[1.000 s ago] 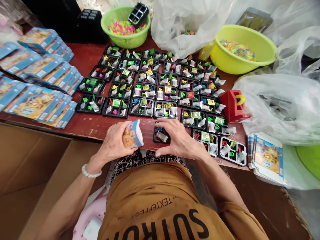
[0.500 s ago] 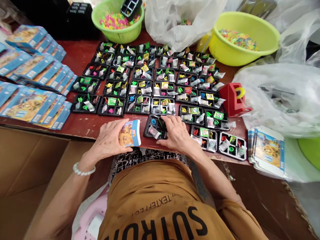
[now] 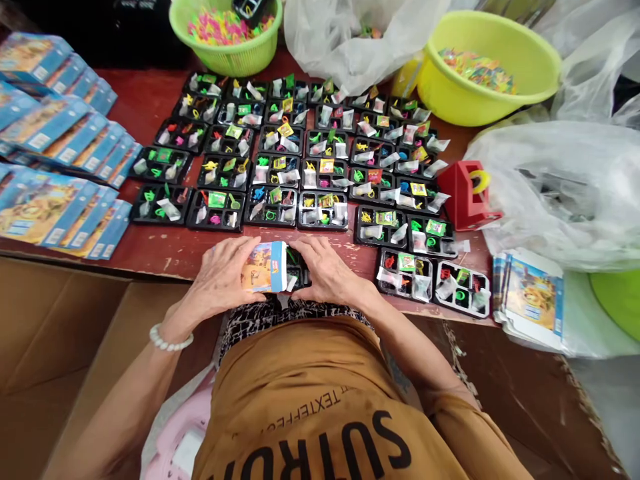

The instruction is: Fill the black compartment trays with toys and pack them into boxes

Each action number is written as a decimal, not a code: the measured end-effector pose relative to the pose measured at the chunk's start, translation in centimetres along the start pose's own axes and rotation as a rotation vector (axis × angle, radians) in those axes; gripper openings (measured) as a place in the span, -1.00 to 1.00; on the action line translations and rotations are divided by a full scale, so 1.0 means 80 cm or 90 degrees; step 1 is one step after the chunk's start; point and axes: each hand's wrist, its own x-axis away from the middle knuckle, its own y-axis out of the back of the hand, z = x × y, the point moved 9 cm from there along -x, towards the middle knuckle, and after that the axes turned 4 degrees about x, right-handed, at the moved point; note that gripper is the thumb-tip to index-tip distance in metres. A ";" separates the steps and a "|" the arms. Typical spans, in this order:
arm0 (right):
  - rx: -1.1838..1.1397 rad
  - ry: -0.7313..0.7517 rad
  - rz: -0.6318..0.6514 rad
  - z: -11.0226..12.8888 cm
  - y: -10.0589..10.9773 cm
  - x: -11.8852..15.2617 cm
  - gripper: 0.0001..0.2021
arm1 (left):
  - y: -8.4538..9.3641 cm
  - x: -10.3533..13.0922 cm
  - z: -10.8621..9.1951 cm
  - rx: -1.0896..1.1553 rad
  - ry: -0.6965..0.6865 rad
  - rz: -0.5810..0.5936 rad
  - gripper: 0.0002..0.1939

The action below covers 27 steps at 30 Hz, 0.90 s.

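My left hand (image 3: 220,277) is closed around a small blue-and-yellow printed cardboard box (image 3: 263,268), lying on its side near the table's front edge. Against the box's right end sits a black compartment tray (image 3: 295,269) of small toys, its left part hidden by the box. My right hand (image 3: 325,270) grips the tray's right side, fingers at the far edge and thumb at the near one. Beyond both hands stand rows of similar black trays (image 3: 270,207) with coloured trinkets and small clear packets.
Stacked blue boxes (image 3: 55,207) fill the left side. Behind the trays are a green basket (image 3: 225,57) and a yellow-green basin (image 3: 485,110). A red tape dispenser (image 3: 463,203), plastic bags (image 3: 560,193) and flat printed cartons (image 3: 530,297) stand at the right.
My right hand has moved left with the tray, bringing it from a gap away up to the box's end. My left hand still holds the box in nearly the same place.
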 end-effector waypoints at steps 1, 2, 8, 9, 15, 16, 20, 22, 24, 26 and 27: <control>-0.002 0.010 0.004 0.000 -0.001 -0.004 -0.01 | -0.002 -0.001 0.000 0.002 -0.004 0.003 0.12; -0.004 0.015 0.007 -0.002 -0.001 -0.007 -0.01 | -0.004 -0.002 0.000 0.002 -0.004 0.004 0.12; -0.047 0.005 -0.103 -0.017 0.017 0.011 0.05 | -0.012 -0.001 0.007 0.000 0.029 0.011 0.14; -0.054 -0.016 -0.141 -0.022 0.023 0.019 -0.05 | -0.014 0.000 0.007 0.002 0.028 0.012 0.14; -0.069 -0.162 -0.212 -0.037 0.018 0.035 -0.49 | -0.015 0.002 0.005 -0.006 0.032 0.006 0.15; -0.084 -0.173 -0.218 -0.037 0.016 0.035 -0.43 | -0.015 0.002 0.005 -0.008 0.035 0.009 0.14; -0.151 -0.215 -0.246 -0.039 0.018 0.047 -0.39 | -0.016 0.002 0.004 -0.014 0.039 0.016 0.11; -0.201 -0.256 -0.227 -0.044 0.015 0.055 -0.54 | -0.016 0.003 0.003 -0.016 0.034 0.011 0.10; -0.257 -0.300 -0.191 -0.048 0.007 0.058 -0.68 | -0.016 0.004 0.003 -0.017 0.028 0.005 0.12; -0.284 -0.330 -0.163 -0.049 0.001 0.053 -0.81 | -0.016 0.005 0.002 -0.018 0.023 -0.001 0.13; -0.283 -0.339 -0.157 -0.048 0.000 0.049 -0.85 | -0.016 0.005 0.001 -0.018 0.020 -0.003 0.13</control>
